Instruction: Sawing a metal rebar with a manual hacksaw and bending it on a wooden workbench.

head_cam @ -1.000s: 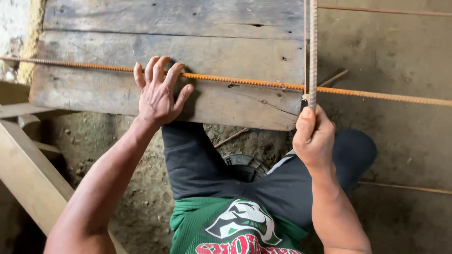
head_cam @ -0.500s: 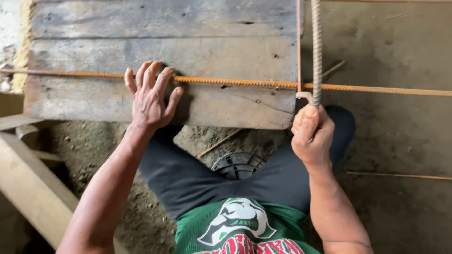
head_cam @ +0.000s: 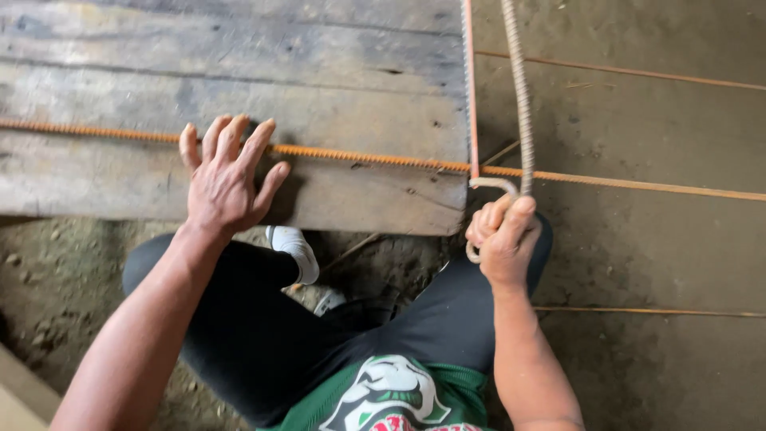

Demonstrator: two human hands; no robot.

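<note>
My left hand (head_cam: 226,179) lies open and flat on the plank (head_cam: 239,96), fingers over the long rusty bar (head_cam: 359,157). My right hand (head_cam: 500,235) is closed around a bent bar (head_cam: 517,96) where it crosses the long one, beside the plank edge.

No packages, labels, signs or screens show here. The nearest thing to one is the printed patch on the person's green shirt (head_cam: 391,395) — a white and black emblem with red shapes under it, low in the view, below and to the left of the right hand (head_cam: 501,235) that grips the bent bar (head_cam: 519,104) — partly cut off by the bottom edge.
</note>
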